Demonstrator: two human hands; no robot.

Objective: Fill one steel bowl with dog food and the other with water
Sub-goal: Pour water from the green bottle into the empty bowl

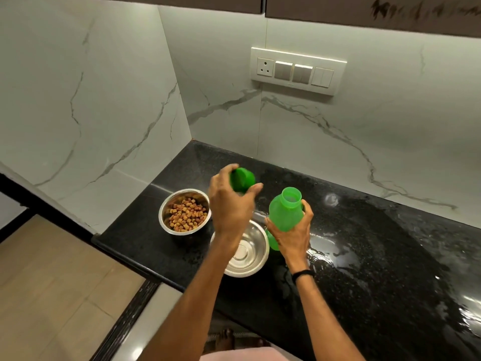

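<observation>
Two steel bowls stand on the black counter near its left corner. The far bowl holds brown dog food kibble. The near bowl shows a bare shiny bottom, partly hidden by my left forearm. My right hand grips a green plastic bottle, upright and uncapped, just right of the near bowl. My left hand holds the bottle's green cap above and behind the bowls.
Marble-look walls meet in a corner behind the bowls. A switch panel is mounted on the back wall. Wet patches shine on the counter to the right. The counter's edge drops to a wooden floor at the left.
</observation>
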